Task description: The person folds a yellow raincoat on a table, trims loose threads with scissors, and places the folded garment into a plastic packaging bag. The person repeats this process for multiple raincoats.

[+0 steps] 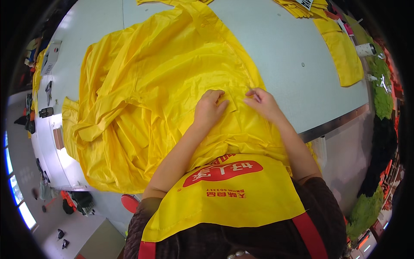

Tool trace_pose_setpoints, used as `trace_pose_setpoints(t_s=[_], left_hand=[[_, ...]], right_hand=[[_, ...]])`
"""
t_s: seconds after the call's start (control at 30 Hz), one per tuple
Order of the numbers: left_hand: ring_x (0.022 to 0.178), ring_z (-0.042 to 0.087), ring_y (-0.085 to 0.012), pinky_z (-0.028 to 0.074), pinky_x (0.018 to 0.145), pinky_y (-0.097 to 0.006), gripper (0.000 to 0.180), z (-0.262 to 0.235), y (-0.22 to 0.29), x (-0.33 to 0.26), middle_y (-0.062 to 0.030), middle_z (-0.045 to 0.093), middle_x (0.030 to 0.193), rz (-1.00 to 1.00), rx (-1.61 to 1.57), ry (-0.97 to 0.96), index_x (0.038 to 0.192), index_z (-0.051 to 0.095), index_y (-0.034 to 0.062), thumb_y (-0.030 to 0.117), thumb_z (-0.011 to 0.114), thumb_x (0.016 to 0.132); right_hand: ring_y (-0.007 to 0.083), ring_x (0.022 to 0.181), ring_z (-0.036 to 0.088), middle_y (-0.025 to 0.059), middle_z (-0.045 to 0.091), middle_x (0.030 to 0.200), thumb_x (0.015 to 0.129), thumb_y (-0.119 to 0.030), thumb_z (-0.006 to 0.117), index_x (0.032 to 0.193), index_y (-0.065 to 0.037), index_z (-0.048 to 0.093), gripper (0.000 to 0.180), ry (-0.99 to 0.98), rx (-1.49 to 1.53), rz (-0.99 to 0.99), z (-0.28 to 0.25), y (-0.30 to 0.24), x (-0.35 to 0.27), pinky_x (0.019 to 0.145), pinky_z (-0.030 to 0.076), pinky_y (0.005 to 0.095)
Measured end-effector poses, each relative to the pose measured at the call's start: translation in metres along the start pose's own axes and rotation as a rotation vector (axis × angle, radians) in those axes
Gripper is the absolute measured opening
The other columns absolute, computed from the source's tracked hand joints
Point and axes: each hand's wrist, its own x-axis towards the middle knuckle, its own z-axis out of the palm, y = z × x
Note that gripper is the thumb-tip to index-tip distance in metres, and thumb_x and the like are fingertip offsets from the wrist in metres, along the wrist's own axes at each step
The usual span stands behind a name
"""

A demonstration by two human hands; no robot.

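Head view, yellow garment [172, 64]: spread wrinkled over bench [284, 47], left-of-ctr to ctr; near part bunched just ahead of worn yellow apron [233, 207].
Left hand [210, 105]: resting on garment, fingers curled, thumb apart & aimed right; half open approx.; can't tell if gripping any cloth.
Right hand [264, 104]: nr garment's right side, fingers bent, tips close to thumb; poss. pinching, but too small to tell what, if anything.
Small flap [233, 105]: same yellow, between both hands; pocket, patch or fold, can't tell.
Step in hand: prob. arranging or checking cloth around small flap, judging by hands set either side.
Next move: likely calls for light fingertip work, short moves, cloth held flat w/o dragging bunched folds along.
Garment's right edge: slanting from top ctr down past right hand, w/ pale bench top beyond.
Bench edge [334, 125]: dark, slantwise, lower right, beyond right forearm; poss. snag for cloth pulled that way.
Room: most to right, up to yellow strip [345, 54] & white spool [365, 49]; less at left, w/ grey box [51, 56] nr rim; tightest on near side, apron & body there.
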Motion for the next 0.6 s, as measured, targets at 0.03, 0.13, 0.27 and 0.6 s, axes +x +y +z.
trace_pose_setpoints(t_s=[0.03, 0.13, 0.27, 0.6], left_hand=[[0.070, 0.058, -0.0211, 0.048, 0.065, -0.029, 0.026, 0.003, 0.002, -0.001, -0.0133, 0.059, 0.083, -0.007, 0.001, 0.009, 0.097, 0.061, -0.0013, 0.012, 0.067, 0.075], [0.072, 0.058, -0.0238, 0.048, 0.066, -0.031, 0.026, 0.008, 0.001, 0.000, -0.0145, 0.059, 0.085, -0.015, 0.015, 0.029, 0.096, 0.061, -0.0014, 0.012, 0.066, 0.075], [0.076, 0.057, -0.0287, 0.048, 0.069, -0.035, 0.022, 0.015, -0.009, -0.006, -0.0156, 0.059, 0.086, 0.024, 0.059, 0.078, 0.096, 0.060, -0.0001, 0.010, 0.061, 0.076], [0.084, 0.058, -0.0306, 0.048, 0.072, -0.040, 0.026, 0.015, 0.001, -0.008, -0.0123, 0.059, 0.085, -0.035, 0.183, 0.149, 0.095, 0.061, 0.0095, 0.023, 0.064, 0.072]], right_hand=[[0.0102, 0.056, 0.048, 0.0015, 0.050, 0.063, 0.079, -0.027, 0.067, 0.091, 0.000, 0.059, 0.030, -0.011, -0.117, -0.058, 0.005, 0.001, 0.003, 0.050, 0.039, 0.0262], [0.0196, 0.059, 0.056, 0.0096, 0.058, 0.065, 0.072, -0.029, 0.071, 0.086, 0.000, 0.059, 0.034, 0.090, -0.158, -0.139, 0.023, -0.010, 0.014, 0.054, 0.043, 0.0319], [0.0326, 0.067, 0.059, 0.0168, 0.061, 0.073, 0.074, -0.029, 0.068, 0.079, -0.001, 0.058, 0.030, 0.093, -0.454, -0.148, 0.044, -0.009, 0.038, 0.058, 0.046, 0.0388], [0.0168, 0.056, 0.049, 0.0087, 0.053, 0.062, 0.075, -0.015, 0.060, 0.071, 0.002, 0.055, 0.018, -0.115, -0.267, -0.029, 0.036, -0.008, 0.060, 0.054, 0.040, 0.0311]])
